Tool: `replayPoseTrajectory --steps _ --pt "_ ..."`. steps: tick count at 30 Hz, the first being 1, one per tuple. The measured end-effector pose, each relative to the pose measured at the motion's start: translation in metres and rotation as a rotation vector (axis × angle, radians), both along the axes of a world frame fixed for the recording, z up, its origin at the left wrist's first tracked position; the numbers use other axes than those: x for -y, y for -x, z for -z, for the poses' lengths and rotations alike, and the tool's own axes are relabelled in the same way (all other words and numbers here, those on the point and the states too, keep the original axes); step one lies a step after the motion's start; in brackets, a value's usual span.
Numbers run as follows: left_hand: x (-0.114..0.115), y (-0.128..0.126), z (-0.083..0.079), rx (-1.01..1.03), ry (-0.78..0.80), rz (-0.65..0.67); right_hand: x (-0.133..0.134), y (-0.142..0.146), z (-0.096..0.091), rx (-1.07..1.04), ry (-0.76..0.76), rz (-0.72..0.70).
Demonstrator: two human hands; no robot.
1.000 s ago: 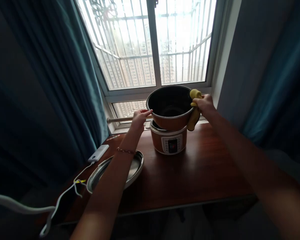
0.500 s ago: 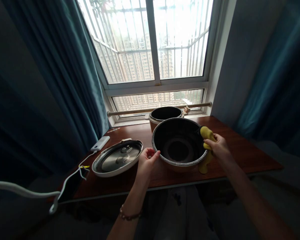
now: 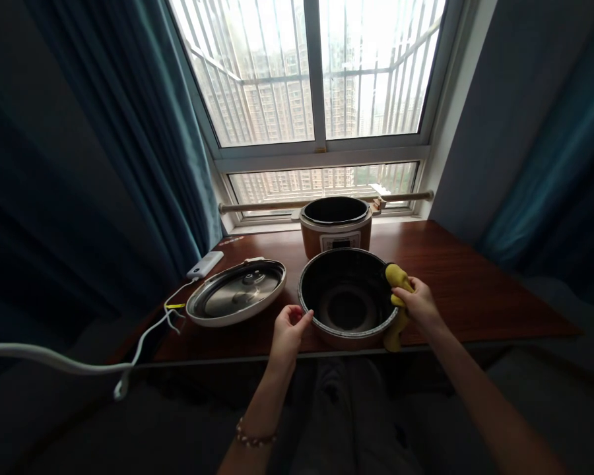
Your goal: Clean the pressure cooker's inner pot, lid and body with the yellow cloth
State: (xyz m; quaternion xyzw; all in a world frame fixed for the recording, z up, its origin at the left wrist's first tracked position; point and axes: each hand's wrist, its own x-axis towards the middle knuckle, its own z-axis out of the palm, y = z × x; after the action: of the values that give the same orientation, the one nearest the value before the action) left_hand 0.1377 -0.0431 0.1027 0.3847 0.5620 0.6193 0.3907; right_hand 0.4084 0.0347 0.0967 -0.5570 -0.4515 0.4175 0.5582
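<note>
A dark inner pot point(image 3: 347, 307) with a pale metal rim is tilted so that its inside faces me, near the front edge of the table. My left hand point(image 3: 288, 333) pinches the rim at its lower left, thumb against the edge. On the opposite side my right hand point(image 3: 418, 302) grips a yellow cloth point(image 3: 396, 276), folded over the rim with part hanging below it. Behind the pot stands a brown and white electric cooker point(image 3: 311, 239), open at the top, its control panel facing me. Its round lid point(image 3: 237, 297) lies inner side up to the left.
The wooden table point(image 3: 450, 277) stands against a barred window point(image 3: 267, 79). A white power strip point(image 3: 205, 264) lies at the table's left, its cable point(image 3: 148, 330) trailing over the edge. Blue curtains point(image 3: 129, 99) hang at both sides.
The inner pot has come down and towards me, away from the cooker, whose front panel now shows. Both hands have moved with it, keeping their holds. The view has shifted slightly.
</note>
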Motion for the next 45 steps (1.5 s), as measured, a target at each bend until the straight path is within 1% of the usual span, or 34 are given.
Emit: replayPoseTrajectory --steps 5,13,17,20,22,24,26,28,30,31,32,33,35,36,37,39,40,42,43,44,45 --pt "-0.002 0.002 0.005 0.004 0.004 -0.012 -0.004 0.004 0.004 -0.009 0.007 -0.016" --pt "-0.005 0.002 0.017 -0.001 0.013 0.001 -0.012 0.005 0.011 -0.055 0.034 -0.028" --pt "-0.007 0.002 0.02 -0.04 0.003 0.004 -0.015 0.004 0.013 -0.076 0.046 -0.045" --pt "-0.009 0.003 0.021 -0.118 -0.005 -0.01 -0.014 0.005 0.011 -0.08 0.047 -0.044" --pt "-0.008 0.003 0.02 -0.203 -0.003 -0.018 -0.012 0.007 0.01 -0.098 0.039 -0.037" --pt "-0.004 0.003 0.019 -0.341 0.001 -0.036 -0.009 0.008 0.01 -0.152 0.028 -0.029" --pt "0.0 0.002 0.016 -0.576 -0.003 -0.103 -0.007 0.005 0.01 -0.25 0.018 0.0" --pt "0.006 0.001 0.014 -0.862 -0.043 -0.237 -0.004 -0.003 0.007 -0.381 0.005 0.07" --pt "0.01 -0.001 0.012 -1.077 -0.166 -0.359 -0.002 -0.016 -0.002 -0.5 -0.015 0.149" --pt "0.012 -0.003 0.011 -1.132 -0.258 -0.38 -0.001 -0.022 -0.009 -0.544 -0.036 0.179" --pt "0.013 -0.005 0.011 -1.155 -0.355 -0.362 0.001 -0.026 -0.016 -0.566 -0.066 0.205" --pt "0.013 -0.007 0.011 -1.152 -0.435 -0.31 0.003 -0.028 -0.024 -0.561 -0.1 0.218" --pt "0.013 -0.013 0.013 -1.09 -0.515 -0.161 0.01 -0.022 -0.037 -0.451 -0.15 0.194" --pt "0.013 -0.015 0.015 -1.04 -0.519 -0.084 0.016 -0.013 -0.041 -0.338 -0.168 0.142" --pt "0.012 -0.017 0.017 -0.988 -0.513 -0.013 0.022 -0.002 -0.043 -0.186 -0.188 0.068" --pt "0.01 -0.019 0.022 -0.905 -0.51 0.095 0.035 0.025 -0.043 0.205 -0.265 -0.121" --pt "0.01 -0.019 0.025 -0.882 -0.515 0.129 0.042 0.038 -0.041 0.43 -0.32 -0.193" --pt "0.009 -0.018 0.029 -0.865 -0.527 0.158 0.054 0.062 -0.037 0.845 -0.381 -0.283" --pt "0.009 -0.017 0.031 -0.863 -0.532 0.162 0.058 0.071 -0.035 1.012 -0.384 -0.319" --pt "0.009 -0.016 0.032 -0.861 -0.535 0.164 0.062 0.078 -0.034 1.137 -0.373 -0.357" --pt "0.009 -0.014 0.033 -0.863 -0.535 0.167 0.065 0.083 -0.035 1.218 -0.356 -0.404"
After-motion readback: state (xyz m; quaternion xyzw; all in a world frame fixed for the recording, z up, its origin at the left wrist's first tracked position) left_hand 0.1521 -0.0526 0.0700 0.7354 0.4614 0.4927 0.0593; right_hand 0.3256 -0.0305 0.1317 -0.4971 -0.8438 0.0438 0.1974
